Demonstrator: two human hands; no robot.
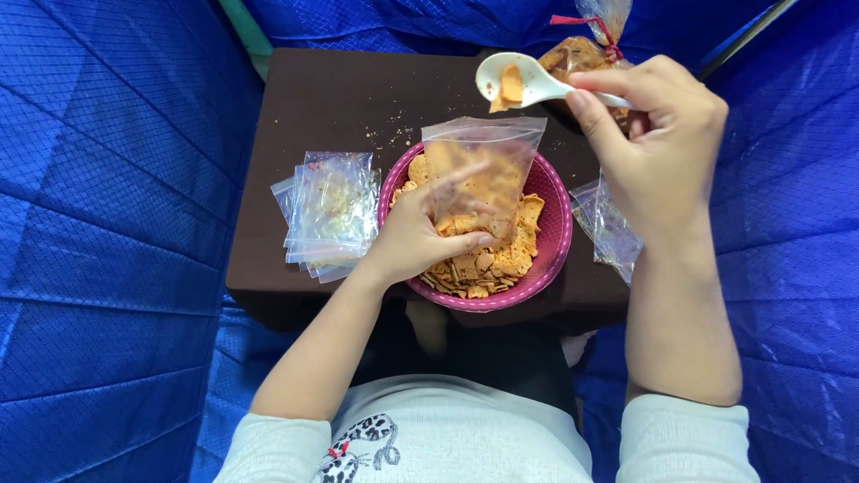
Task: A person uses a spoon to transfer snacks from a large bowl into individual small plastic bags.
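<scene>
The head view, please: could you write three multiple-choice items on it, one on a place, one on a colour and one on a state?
1. Where does the stack of empty clear bags lie?
A. in the bowl
B. on the table, on the person's left of the bowl
C. on the person's lap

2. What colour is the bowl?
A. pink
B. green
C. white

3. What is the state of the spoon in the right hand?
A. empty
B. lying in the bowl
C. lifted, with snack pieces in it

Answers:
1 B, the stack rests on the dark table beside the bowl.
2 A, its rim shows pink.
3 C, it is above the small clear bag that the left hand holds over the bowl.
</scene>
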